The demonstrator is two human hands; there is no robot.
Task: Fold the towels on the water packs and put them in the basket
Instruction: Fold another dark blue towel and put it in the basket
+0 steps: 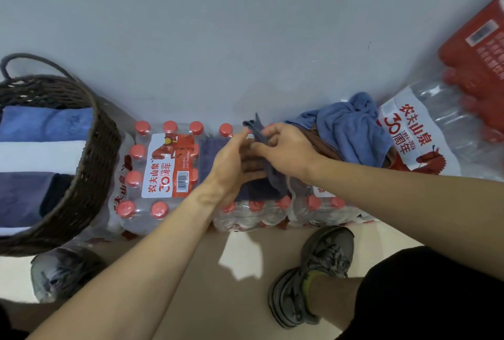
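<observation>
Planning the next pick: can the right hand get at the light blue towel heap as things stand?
Probably yes, once freed. The light blue towel heap lies uncovered on the water packs just beyond the right hand, but that hand and the left hand grip the dark towel.

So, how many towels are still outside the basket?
3 visible: a dark grey towel held in both hands, a light blue towel crumpled at right, a brown towel beneath it. More may be hidden.

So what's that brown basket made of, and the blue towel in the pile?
The basket looks like woven dark brown wicker or rattan: its wall shows braided strands. The blue towel seems soft, matte terry or microfibre cloth, since it lies crumpled in loose folds.
</observation>
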